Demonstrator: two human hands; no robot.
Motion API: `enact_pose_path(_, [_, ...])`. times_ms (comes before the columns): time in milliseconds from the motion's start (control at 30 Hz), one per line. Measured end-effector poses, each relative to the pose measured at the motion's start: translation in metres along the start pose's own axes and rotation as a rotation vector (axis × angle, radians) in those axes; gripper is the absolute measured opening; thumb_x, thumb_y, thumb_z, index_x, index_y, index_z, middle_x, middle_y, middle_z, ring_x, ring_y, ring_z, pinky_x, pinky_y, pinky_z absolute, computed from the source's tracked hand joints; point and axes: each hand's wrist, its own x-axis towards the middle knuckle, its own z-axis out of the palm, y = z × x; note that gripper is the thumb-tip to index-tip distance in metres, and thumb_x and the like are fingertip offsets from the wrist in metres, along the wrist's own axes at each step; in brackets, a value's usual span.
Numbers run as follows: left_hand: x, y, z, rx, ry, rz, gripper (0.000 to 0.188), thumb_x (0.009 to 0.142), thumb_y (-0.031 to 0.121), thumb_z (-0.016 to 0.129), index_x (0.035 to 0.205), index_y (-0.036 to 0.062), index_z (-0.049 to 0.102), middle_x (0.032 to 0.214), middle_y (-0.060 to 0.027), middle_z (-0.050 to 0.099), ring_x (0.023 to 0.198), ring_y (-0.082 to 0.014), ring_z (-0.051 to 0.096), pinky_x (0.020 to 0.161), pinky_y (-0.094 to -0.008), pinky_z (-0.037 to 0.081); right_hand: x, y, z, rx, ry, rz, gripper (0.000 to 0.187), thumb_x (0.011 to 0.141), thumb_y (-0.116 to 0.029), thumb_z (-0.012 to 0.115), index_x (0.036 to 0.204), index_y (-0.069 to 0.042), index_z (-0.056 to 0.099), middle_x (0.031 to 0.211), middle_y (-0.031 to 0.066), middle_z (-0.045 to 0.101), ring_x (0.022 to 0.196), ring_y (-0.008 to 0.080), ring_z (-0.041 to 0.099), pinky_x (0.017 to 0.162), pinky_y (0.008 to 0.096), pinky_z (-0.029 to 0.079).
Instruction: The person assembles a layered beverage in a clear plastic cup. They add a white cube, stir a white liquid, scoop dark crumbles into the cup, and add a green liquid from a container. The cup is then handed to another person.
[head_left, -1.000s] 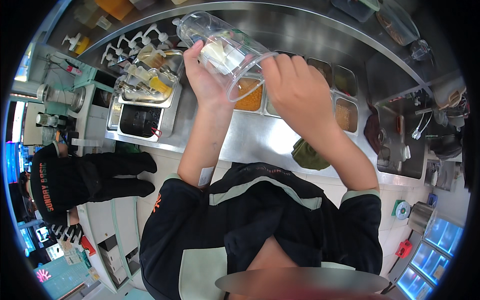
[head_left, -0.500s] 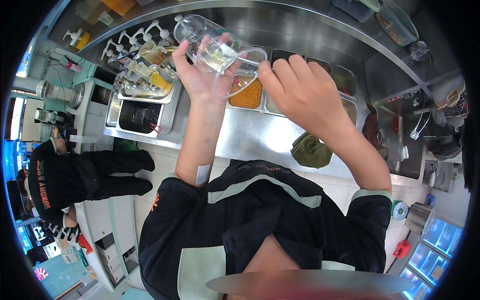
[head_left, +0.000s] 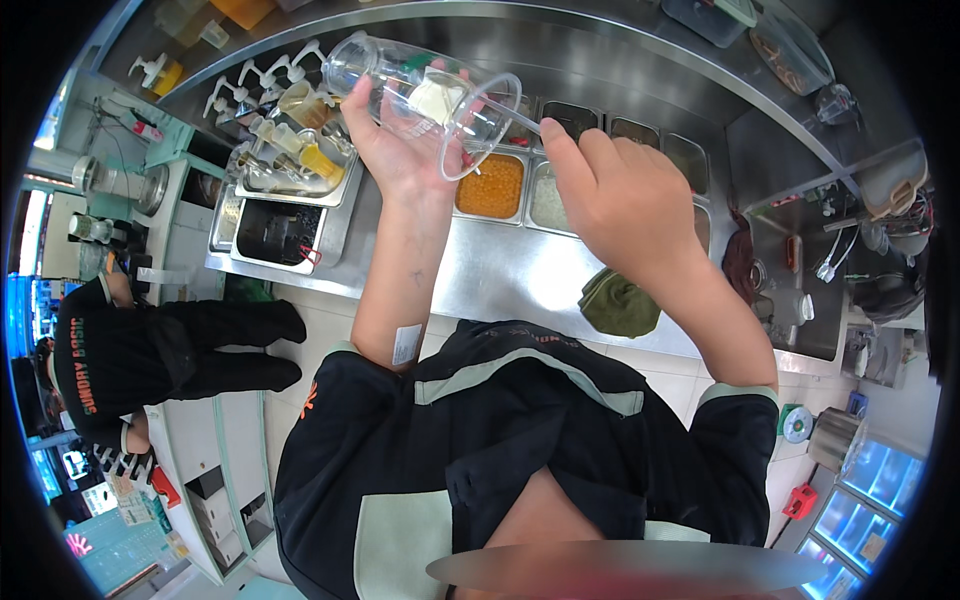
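My left hand (head_left: 400,160) holds a large clear plastic cup (head_left: 415,68) on its side, its wide rim toward the right. The palm faces up under the cup, and the other fingers show blurrily through its wall. Inside sits a pale creamy patch (head_left: 437,97); whether it is food or part of the utensil I cannot tell. My right hand (head_left: 635,205) is closed on a thin-handled metal utensil (head_left: 522,116) that reaches in through the cup's mouth. Its working end cannot be made out.
Behind the hands are metal pans, one with orange pearls (head_left: 490,186), another with whitish pieces (head_left: 550,197). Pump dispensers (head_left: 270,78) and a tray of yellow-topped bottles (head_left: 325,165) stand left. A folded green cloth (head_left: 620,303) lies by the counter edge. A co-worker (head_left: 130,350) is at far left.
The cup has shifted slightly left in my left hand. My right hand has moved right and down, so more of the utensil's handle shows outside the rim.
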Motion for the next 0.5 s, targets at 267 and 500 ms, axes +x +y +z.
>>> enact_pose_path(267, [0.000, -0.020, 0.012, 0.020, 0.158, 0.394, 0.052, 0.085, 0.045, 0.057, 0.117, 0.0072, 0.040, 0.110, -0.0118, 0.052, 0.100, -0.0217, 0.053, 0.091, -0.0384, 0.042, 0.002, -0.044, -0.013, 0.059, -0.321, 0.193, 0.044, 0.071, -0.005, 0.057, 0.114, 0.001, 0.056, 0.069, 0.0032, 0.050, 0.051, 0.0137, 0.053, 0.044, 0.0268, 0.041])
enact_pose_path(500, [0.003, -0.012, 0.010, 0.064, 0.163, 0.380, 0.067, 0.083, 0.053, 0.052, 0.126, 0.0048, 0.035, 0.117, -0.0132, 0.047, 0.111, -0.0264, 0.048, 0.096, -0.0445, 0.039, -0.002, -0.040, -0.033, 0.118, -0.163, 0.201, 0.039, 0.070, -0.004, 0.058, 0.108, 0.000, 0.060, 0.067, 0.0031, 0.048, 0.056, 0.0152, 0.051, 0.047, 0.0269, 0.041])
